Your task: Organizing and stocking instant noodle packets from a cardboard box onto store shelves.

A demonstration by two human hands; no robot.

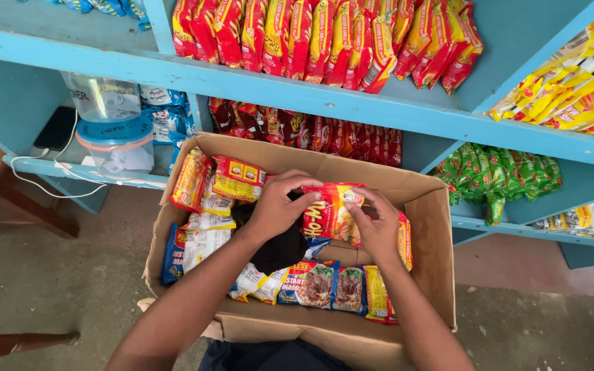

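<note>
- We hold one glossy red-and-yellow plastic noodle packet (331,209) between both hands, just above the open brown cardboard box (434,227).
- Our left hand (280,206) is clamped on the packet's left edge, fingers curled over the top, thumb under.
- Our right hand (376,227) is clamped on its right edge, fingertips pinching the top corner.
- Packet sits between the two hands, roughly flat, face up, over the middle of the box.
- Packet film is shiny and crinkled, pillow-shaped, with crimped ends.
- Box: matte corrugated card, flaps open, worn edges, standing on a rough grey concrete floor (49,282).
- Inside the box: more soft foil packets lying loose, yellow-red ones (238,180) at back left, white ones (204,240) at left, blue ones with a food picture (311,283) along the near side.
- A black piece of cloth (276,251) lies among them, under our left wrist.
- Behind the box: painted light-blue wooden shelf unit (324,99), paint chipped at the edges.
- Shelf holds upright rows of red packets (324,34), dark red packets (311,130) below, green ones (496,175) at right, yellow ones (579,89) at far right.
- Clear plastic jars with a blue lid (113,130) stand at shelf left, beside a white cable (49,189).
</note>
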